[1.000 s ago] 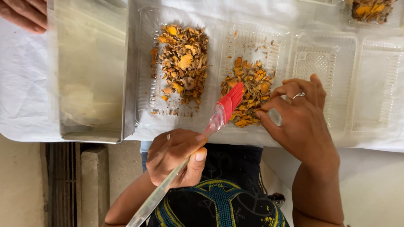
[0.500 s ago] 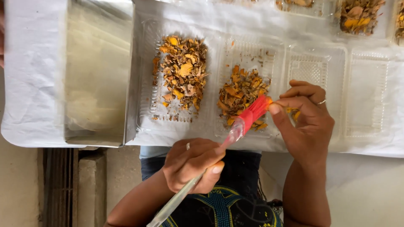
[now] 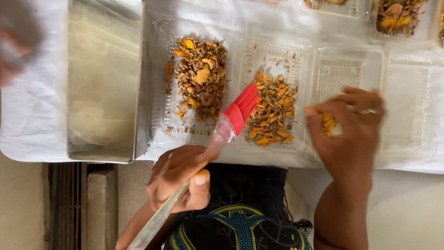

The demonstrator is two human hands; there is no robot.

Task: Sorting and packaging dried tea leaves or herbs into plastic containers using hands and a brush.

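Note:
My left hand grips the clear handle of a brush with red bristles. The bristles rest at the left edge of a pile of dried orange-brown flakes in a clear plastic tray. My right hand, blurred and wearing a ring, hovers over the tray to the right with a few orange flakes pinched in its fingers. A second, larger flake pile lies in the tray further left.
A shiny metal tray stands at the left on a white cloth. Clear plastic trays lie to the right; more trays with flakes sit at the top. Another person's blurred hand is at far left.
My right hand has moved right, away from the middle pile, carrying a few flakes. The brush has stayed by the pile's left edge. The view has shifted.

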